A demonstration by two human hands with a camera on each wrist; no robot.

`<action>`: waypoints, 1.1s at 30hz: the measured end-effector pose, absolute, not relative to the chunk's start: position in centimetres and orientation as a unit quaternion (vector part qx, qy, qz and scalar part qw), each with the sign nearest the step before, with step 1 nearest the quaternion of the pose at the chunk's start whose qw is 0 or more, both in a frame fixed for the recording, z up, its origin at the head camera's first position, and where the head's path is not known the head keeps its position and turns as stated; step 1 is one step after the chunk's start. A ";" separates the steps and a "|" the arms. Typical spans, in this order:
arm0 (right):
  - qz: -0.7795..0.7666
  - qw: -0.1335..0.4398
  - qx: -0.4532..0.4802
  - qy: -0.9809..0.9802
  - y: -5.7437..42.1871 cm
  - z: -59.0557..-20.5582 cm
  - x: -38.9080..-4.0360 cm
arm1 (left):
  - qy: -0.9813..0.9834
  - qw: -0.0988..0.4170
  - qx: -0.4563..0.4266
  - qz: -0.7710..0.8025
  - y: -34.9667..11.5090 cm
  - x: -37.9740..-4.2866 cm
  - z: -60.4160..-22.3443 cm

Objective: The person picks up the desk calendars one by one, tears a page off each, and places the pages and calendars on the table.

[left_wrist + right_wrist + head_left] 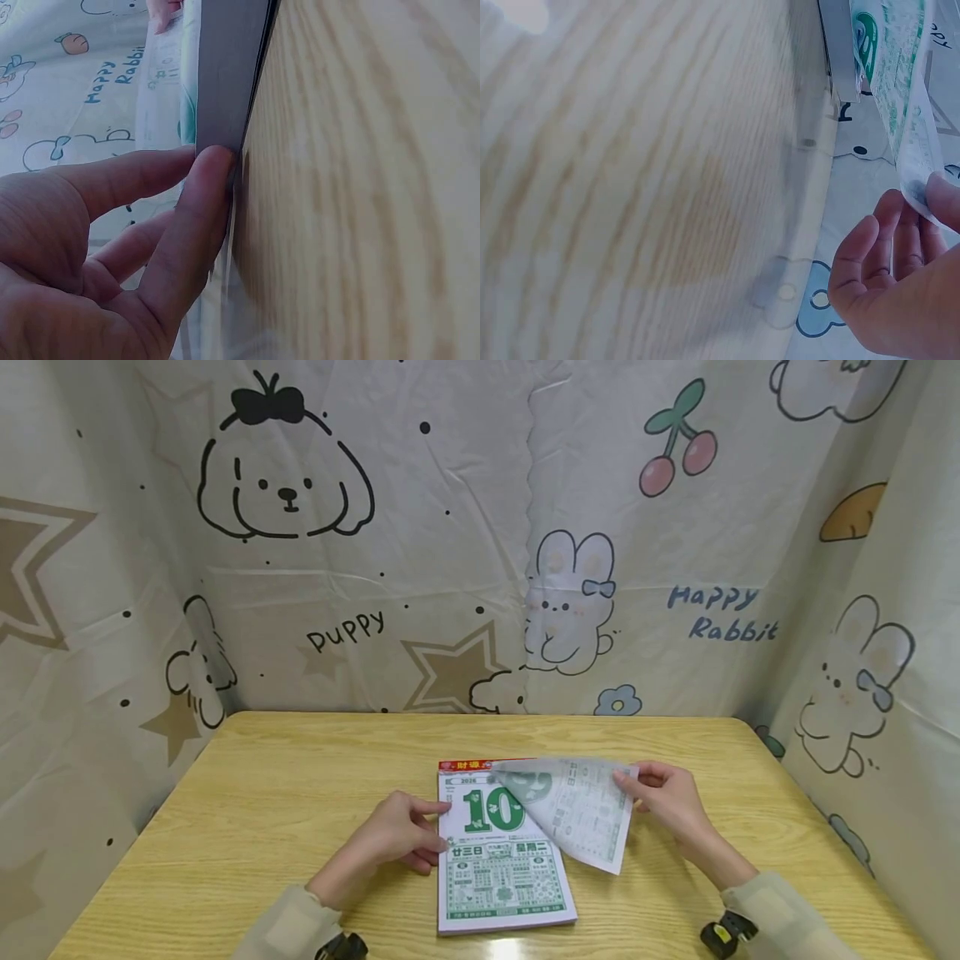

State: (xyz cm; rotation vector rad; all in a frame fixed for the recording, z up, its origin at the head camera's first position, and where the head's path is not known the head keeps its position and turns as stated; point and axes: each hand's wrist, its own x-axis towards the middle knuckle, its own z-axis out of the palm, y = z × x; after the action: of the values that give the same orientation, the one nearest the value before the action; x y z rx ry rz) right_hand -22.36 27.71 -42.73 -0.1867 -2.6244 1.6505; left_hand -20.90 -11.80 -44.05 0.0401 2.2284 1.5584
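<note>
A thick tear-off calendar point(502, 881) with green print and a red top strip lies flat on the table, showing a large green 10. My left hand point(405, 833) holds its left edge; in the left wrist view, fingertips point(210, 161) sit against the side of the page stack point(232, 67). Between thumb and fingers, my right hand point(667, 793) pinches the upper right of a thin calendar page point(585, 810). That page is lifted and folded over to the right, its back showing faint print. In the right wrist view the page point(904, 82) hangs curved from the pinch.
The wooden table point(300, 768) extends around the calendar on all sides. Behind it and at both sides hangs a pale curtain point(457, 552) printed with cartoon animals, stars and cherries. A dark wrist device point(727, 933) is worn at the right sleeve.
</note>
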 end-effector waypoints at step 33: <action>0.512 0.019 -0.081 -0.855 28.2 -43.4 -22.6 | 0.812 0.206 0.015 0.546 -11.2 -21.4 -44.3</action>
State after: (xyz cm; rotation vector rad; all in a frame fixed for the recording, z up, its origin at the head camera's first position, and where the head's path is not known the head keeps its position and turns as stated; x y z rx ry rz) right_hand -22.56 28.17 -43.36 -0.2513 -2.6539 1.5886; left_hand -21.39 -11.23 -44.35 0.0423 2.2630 1.5212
